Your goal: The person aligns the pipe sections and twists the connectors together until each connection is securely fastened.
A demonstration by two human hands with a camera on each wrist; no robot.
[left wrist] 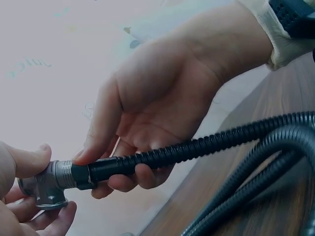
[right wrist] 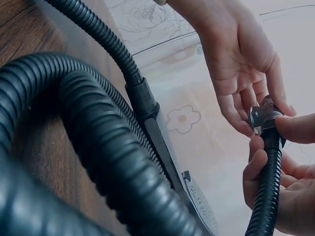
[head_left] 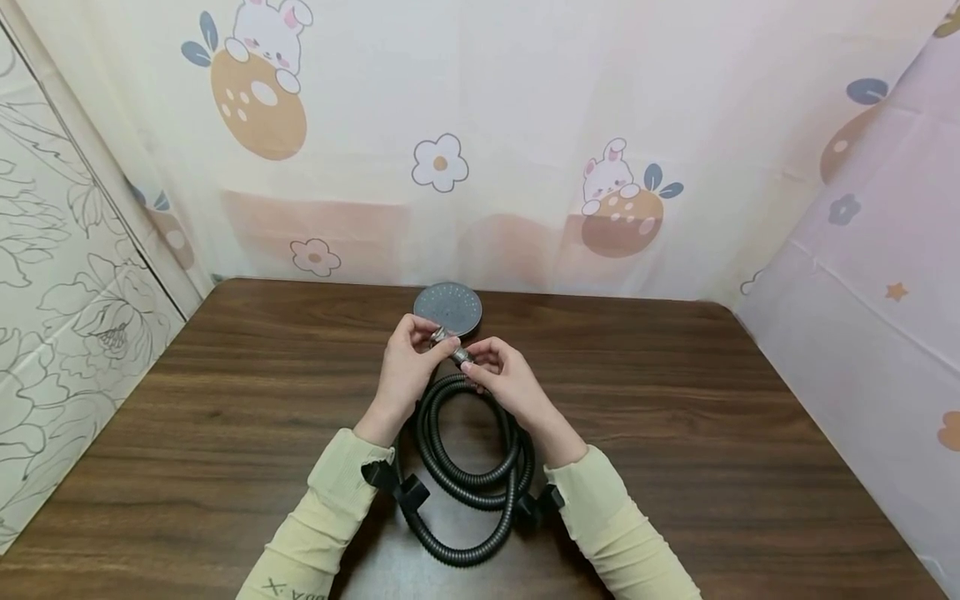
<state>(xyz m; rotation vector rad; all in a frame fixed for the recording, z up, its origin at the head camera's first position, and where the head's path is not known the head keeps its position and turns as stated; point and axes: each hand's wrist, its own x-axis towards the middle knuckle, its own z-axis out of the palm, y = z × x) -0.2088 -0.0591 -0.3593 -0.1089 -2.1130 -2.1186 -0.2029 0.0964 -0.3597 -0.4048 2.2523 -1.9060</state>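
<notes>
A metal tee-shaped fitting [left wrist: 47, 184] with a threaded end is pinched between the thumb and fingers of my left hand [head_left: 402, 367]. Its thread meets the dark nut [left wrist: 83, 176] at the end of a black corrugated shower hose [left wrist: 167, 156]. My right hand [head_left: 517, 385] grips that hose end, thumb on the nut and fingers curled beneath. How far the thread sits inside the nut I cannot tell. Behind the hands lies a grey shower head [head_left: 448, 307], spray face up; the right wrist view shows its handle [right wrist: 162, 147] joined to the hose's other end.
Loops of the hose [head_left: 425, 433] lie coiled on the brown wooden table [head_left: 675, 433] between my forearms. Black straps with cameras [head_left: 397, 485] sit at both wrists, close to the coil. A patterned curtain [head_left: 517, 167] hangs behind the table's far edge.
</notes>
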